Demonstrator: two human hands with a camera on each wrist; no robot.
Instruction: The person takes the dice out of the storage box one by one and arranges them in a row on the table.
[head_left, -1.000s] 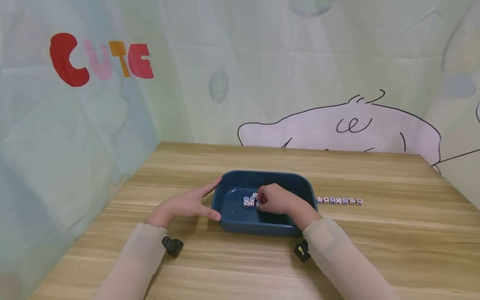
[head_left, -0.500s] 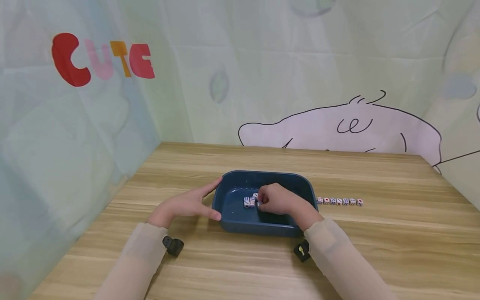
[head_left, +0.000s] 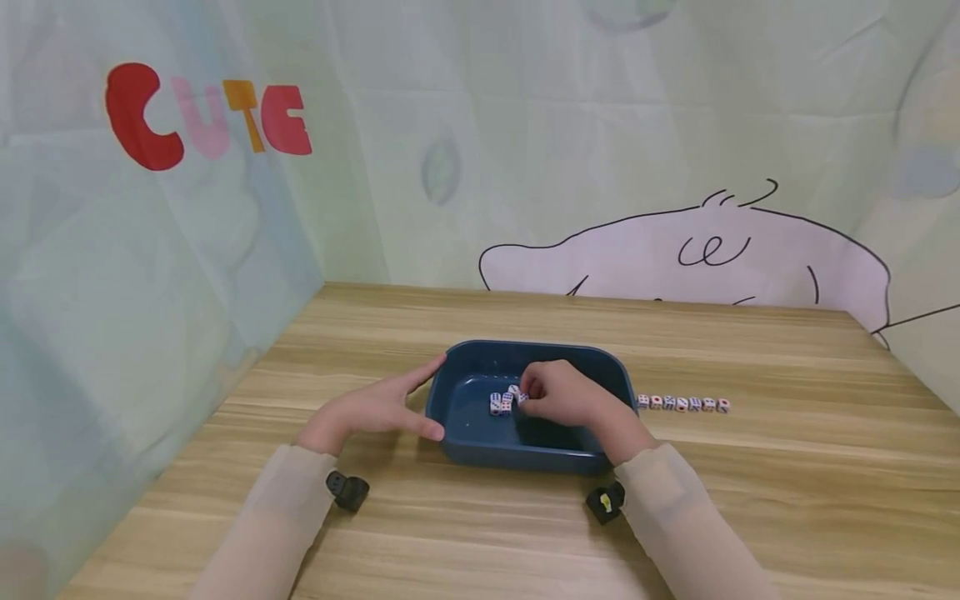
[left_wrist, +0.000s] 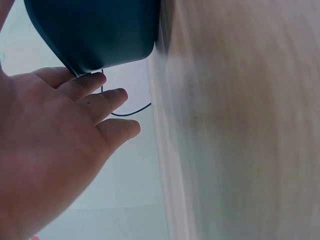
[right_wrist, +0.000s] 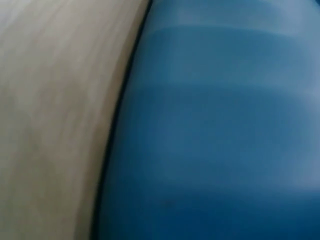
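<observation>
A dark blue rectangular tray [head_left: 517,457] sits on the wooden table. Inside it, left of its middle, is a small cluster of white dice [head_left: 496,404] with blue and red pips. My right hand [head_left: 566,395] reaches over the tray's right side and pinches a die [head_left: 523,398] at the cluster's right edge; its fingers partly cover that die. With thumb and fingers spread, my left hand [head_left: 367,410] touches the tray's left end. In the left wrist view its extended fingers lie against the tray [left_wrist: 100,35]. Only the tray's blurred wall [right_wrist: 210,135] and table show in the right wrist view.
Right of the tray a straight row of several dice [head_left: 682,404] lies on the table [head_left: 450,533]. Behind the table hangs a printed cloth backdrop [head_left: 390,167]. A small black device [head_left: 348,492] is worn at the left wrist, another [head_left: 606,502] at the right.
My right hand has risen slightly within the tray, the pinched die moving a little up and back with it. The left hand holds its place on the tray's end.
</observation>
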